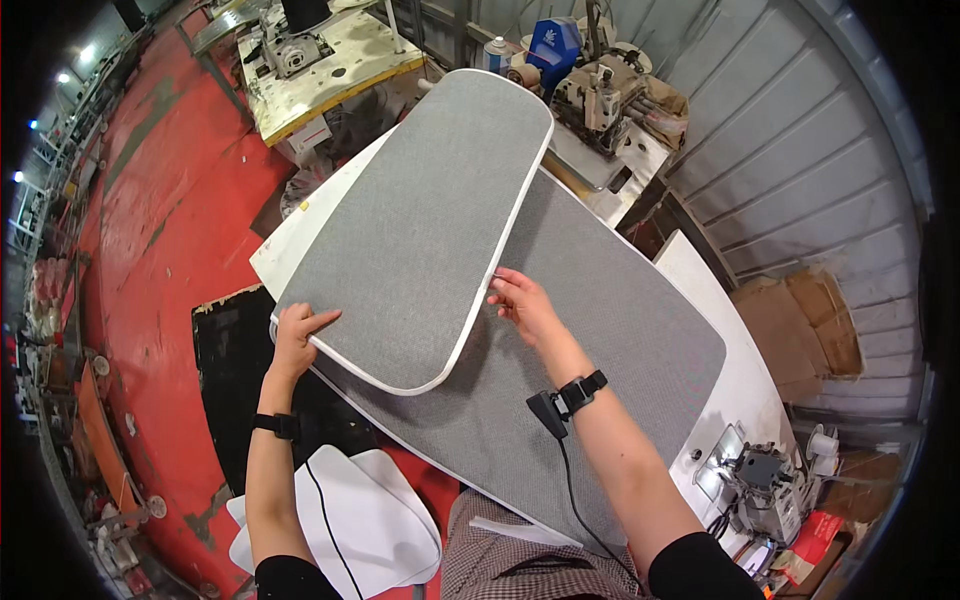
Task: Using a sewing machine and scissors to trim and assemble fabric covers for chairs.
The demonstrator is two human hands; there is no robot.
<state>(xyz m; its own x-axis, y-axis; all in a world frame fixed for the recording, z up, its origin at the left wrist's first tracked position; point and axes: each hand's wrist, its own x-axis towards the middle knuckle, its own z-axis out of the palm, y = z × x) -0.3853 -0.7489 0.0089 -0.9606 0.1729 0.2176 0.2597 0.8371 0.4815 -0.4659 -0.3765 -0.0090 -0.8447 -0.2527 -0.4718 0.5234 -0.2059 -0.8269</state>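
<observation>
A grey rounded mat with white edge binding [410, 200] is tilted up in front of me. My left hand [293, 340] grips its near left edge, the index finger stretched over the grey face. At the mat's right edge, my right hand [525, 308] is closed in a pinch on the white binding; a small dark spot shows at the fingertips, too small to name. Below lies a larger grey mat [620, 340], also with a pale edge, partly hidden by the raised one. Both wrists wear black straps, the right one with a small black device [560, 405] and cable.
The white table [745, 375] carries a sewing machine [765, 490] at the lower right. Another sewing machine [600, 105] stands at the back beside a blue container [553, 48]. White rounded pieces [365, 515] lie low at left, near a black panel [240, 370]. A corrugated wall [800, 150] borders the right.
</observation>
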